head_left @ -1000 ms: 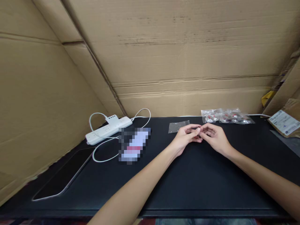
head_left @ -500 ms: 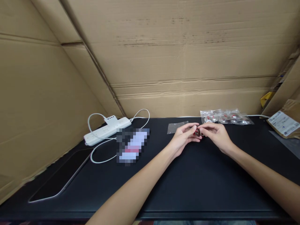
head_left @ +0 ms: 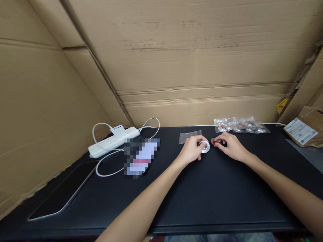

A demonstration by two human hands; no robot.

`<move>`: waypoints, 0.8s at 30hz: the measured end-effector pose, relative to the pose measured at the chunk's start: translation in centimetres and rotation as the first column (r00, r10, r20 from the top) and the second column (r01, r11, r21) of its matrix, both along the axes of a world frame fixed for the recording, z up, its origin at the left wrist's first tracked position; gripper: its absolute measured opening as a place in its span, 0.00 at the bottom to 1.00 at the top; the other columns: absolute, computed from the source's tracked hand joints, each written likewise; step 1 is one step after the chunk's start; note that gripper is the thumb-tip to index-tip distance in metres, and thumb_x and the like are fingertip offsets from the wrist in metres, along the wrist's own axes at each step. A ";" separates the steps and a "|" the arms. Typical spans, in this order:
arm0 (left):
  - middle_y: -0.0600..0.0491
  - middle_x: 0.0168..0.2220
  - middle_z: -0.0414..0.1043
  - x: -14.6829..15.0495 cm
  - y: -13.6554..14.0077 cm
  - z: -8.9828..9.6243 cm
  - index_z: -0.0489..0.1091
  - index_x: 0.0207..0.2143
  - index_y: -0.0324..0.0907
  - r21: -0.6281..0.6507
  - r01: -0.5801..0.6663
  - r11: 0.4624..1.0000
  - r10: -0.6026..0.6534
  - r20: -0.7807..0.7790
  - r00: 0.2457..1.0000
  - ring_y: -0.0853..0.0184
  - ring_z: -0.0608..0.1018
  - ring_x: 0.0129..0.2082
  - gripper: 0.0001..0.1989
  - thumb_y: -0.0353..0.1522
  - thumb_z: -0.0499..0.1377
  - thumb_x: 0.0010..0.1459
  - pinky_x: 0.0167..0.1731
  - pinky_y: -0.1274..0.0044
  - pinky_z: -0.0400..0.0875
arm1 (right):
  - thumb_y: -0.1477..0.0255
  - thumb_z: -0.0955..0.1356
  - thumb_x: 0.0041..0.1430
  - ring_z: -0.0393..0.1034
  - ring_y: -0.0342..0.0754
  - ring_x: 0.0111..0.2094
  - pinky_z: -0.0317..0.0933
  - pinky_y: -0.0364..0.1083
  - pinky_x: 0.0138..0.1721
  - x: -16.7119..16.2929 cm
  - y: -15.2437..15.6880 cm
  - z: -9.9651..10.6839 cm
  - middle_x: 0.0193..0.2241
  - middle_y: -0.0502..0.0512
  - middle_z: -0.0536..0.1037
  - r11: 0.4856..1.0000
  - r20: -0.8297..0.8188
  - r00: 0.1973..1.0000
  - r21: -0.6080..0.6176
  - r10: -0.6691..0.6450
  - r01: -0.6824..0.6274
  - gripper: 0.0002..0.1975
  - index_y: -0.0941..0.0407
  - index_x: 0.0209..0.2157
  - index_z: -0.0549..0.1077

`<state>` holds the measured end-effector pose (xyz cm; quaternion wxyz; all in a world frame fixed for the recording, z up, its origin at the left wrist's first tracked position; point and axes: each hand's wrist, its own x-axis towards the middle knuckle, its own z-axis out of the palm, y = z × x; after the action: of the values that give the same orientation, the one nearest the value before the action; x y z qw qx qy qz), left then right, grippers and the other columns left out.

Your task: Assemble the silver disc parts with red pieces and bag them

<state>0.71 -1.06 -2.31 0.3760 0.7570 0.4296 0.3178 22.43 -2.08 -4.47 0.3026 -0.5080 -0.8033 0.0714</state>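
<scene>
My left hand (head_left: 191,148) is closed on a shiny silver-white round piece (head_left: 207,150), a disc with a raised middle, its thumb and fingers on the left side of it. A short way to the right, my right hand (head_left: 234,147) pinches a small red and brownish round piece (head_left: 214,142) between thumb and fingertips. The two pieces are apart, both low over the black table (head_left: 212,195). Just behind my left hand lies a flat clear plastic bag (head_left: 185,137).
Clear bags with several silver and red round pieces (head_left: 248,127) lie along the back edge. At the right stands a brown labelled package (head_left: 301,131). A white power strip (head_left: 114,141), cables, a blurred phone (head_left: 142,158) and a dark tablet (head_left: 64,190) occupy the left.
My hands, together around one round item before, have moved apart. The silver-white piece now shows in my left hand and the red piece in my right. The view has shifted slightly.
</scene>
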 end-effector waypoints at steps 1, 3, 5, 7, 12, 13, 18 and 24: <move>0.55 0.27 0.77 0.0 -0.1 0.2 0.75 0.37 0.41 0.002 -0.009 1.000 0.009 -0.035 0.999 0.76 0.70 0.10 0.08 0.32 0.56 0.61 0.20 0.81 0.67 | 0.72 0.67 0.60 0.67 0.47 0.29 0.62 0.47 0.36 0.0 0.0 0.0 0.30 0.53 0.73 1.000 0.000 1.000 -0.006 -0.001 0.001 0.06 0.54 0.35 0.77; 0.54 0.27 0.78 0.0 -0.3 0.5 0.77 0.39 0.41 0.004 -0.054 0.999 0.054 -0.104 0.993 0.75 0.69 0.10 0.10 0.32 0.56 0.60 0.20 0.79 0.67 | 0.73 0.67 0.60 0.67 0.47 0.30 0.62 0.47 0.36 -0.1 -0.1 0.0 0.30 0.53 0.73 1.000 -0.009 1.000 -0.018 0.000 0.000 0.05 0.54 0.33 0.76; 0.52 0.29 0.79 -0.1 -0.3 0.7 0.78 0.41 0.41 0.037 -0.100 0.994 0.105 -0.168 0.980 0.73 0.70 0.12 0.12 0.31 0.56 0.59 0.21 0.78 0.68 | 0.74 0.67 0.59 0.67 0.47 0.31 0.62 0.46 0.35 -0.1 -0.1 -0.1 0.31 0.53 0.73 1.000 -0.022 1.000 -0.028 0.004 -0.004 0.04 0.55 0.31 0.75; 0.50 0.32 0.79 -0.2 -0.2 0.5 0.78 0.42 0.40 0.107 -0.113 0.988 0.134 -0.216 0.967 0.71 0.73 0.16 0.12 0.30 0.57 0.59 0.25 0.76 0.69 | 0.75 0.67 0.58 0.67 0.47 0.31 0.61 0.46 0.34 -0.2 -0.1 -0.2 0.31 0.53 0.73 0.999 -0.033 0.999 -0.034 0.002 -0.003 0.04 0.55 0.30 0.73; 0.50 0.36 0.79 -0.3 0.2 0.0 0.79 0.39 0.41 0.338 -0.115 0.934 0.201 -0.231 0.952 0.65 0.77 0.30 0.11 0.30 0.57 0.59 0.36 0.73 0.70 | 0.75 0.65 0.57 0.66 0.46 0.27 0.60 0.45 0.30 -0.6 -0.3 0.0 0.28 0.52 0.73 0.999 -0.088 0.996 -0.030 -0.018 0.016 0.04 0.55 0.29 0.71; 0.50 0.35 0.78 -0.2 0.2 0.0 0.79 0.37 0.41 0.381 -0.120 0.917 0.214 -0.214 0.953 0.64 0.77 0.31 0.10 0.30 0.56 0.59 0.37 0.73 0.70 | 0.75 0.65 0.57 0.65 0.45 0.26 0.59 0.45 0.30 -0.7 -0.4 0.2 0.27 0.52 0.72 0.999 -0.127 0.992 -0.033 -0.028 0.024 0.04 0.55 0.29 0.71; 0.50 0.35 0.77 0.3 -0.6 0.7 0.76 0.45 0.42 0.327 -0.095 0.940 0.100 0.001 0.995 0.67 0.76 0.29 0.15 0.40 0.57 0.62 0.34 0.74 0.71 | 0.70 0.66 0.57 0.67 0.45 0.26 0.60 0.44 0.28 -2.2 -1.1 1.4 0.26 0.51 0.72 0.991 -0.500 0.865 -0.130 -0.028 -0.043 0.03 0.55 0.31 0.69; 0.46 0.45 0.76 1.3 -2.0 1.2 0.66 0.58 0.44 0.149 0.107 0.983 -0.140 0.233 0.962 0.66 0.78 0.34 0.28 0.38 0.64 0.56 0.36 0.74 0.74 | 0.63 0.71 0.54 0.71 0.46 0.32 0.64 0.44 0.31 -3.7 -2.2 2.7 0.32 0.54 0.77 0.940 -0.789 0.614 -0.226 -0.022 -0.256 0.10 0.55 0.33 0.73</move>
<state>2.04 -3.03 -1.15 0.3930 0.7615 0.3096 0.4121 18.75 -4.24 -1.80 0.5303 -0.4135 -0.6008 0.4323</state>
